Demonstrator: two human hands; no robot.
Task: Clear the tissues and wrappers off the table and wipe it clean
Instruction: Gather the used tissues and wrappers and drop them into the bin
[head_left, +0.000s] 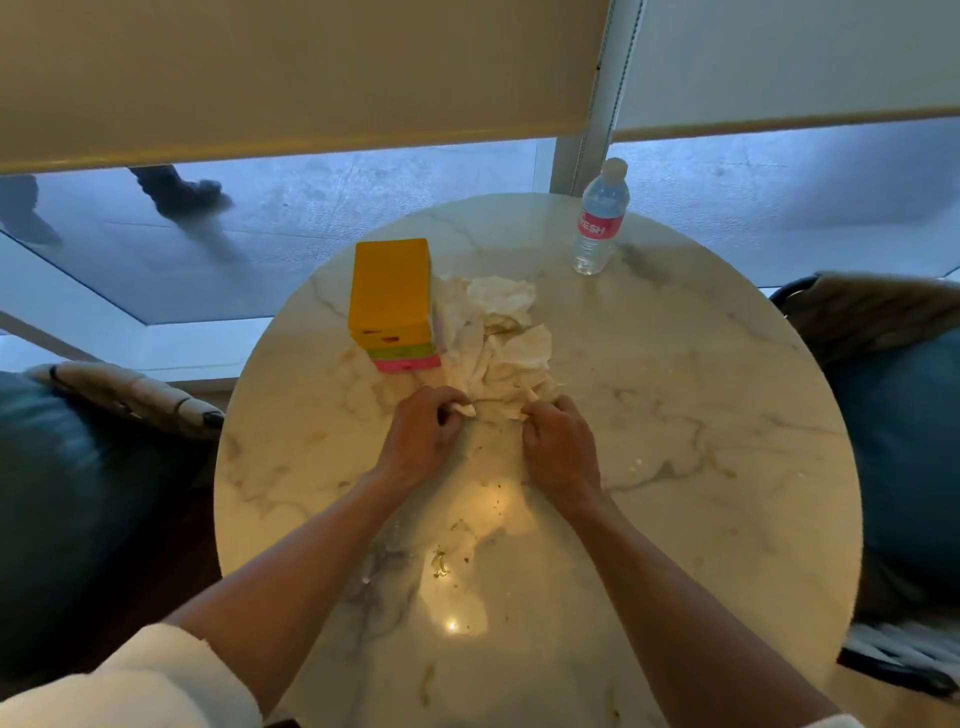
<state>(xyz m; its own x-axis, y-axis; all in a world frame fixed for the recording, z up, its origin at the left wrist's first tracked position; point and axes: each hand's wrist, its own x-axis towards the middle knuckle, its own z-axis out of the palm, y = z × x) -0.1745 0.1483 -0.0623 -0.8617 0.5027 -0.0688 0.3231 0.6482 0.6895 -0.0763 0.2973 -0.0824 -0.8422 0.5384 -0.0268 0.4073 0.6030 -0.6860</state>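
Both hands, left hand and right hand, pinch the near edge of the tissues; the fingers should gather inward, avoiding the yellow box left.

Glossy marble table, crumpled paper tissues, clear plastic bottle

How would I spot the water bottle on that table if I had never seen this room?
Start at the round marble table by the window. At its far edge, right of the middle, stands a clear plastic water bottle, upright and alone. Its white cap and pink label set it apart from the yellow box and crumpled tissues near the centre.
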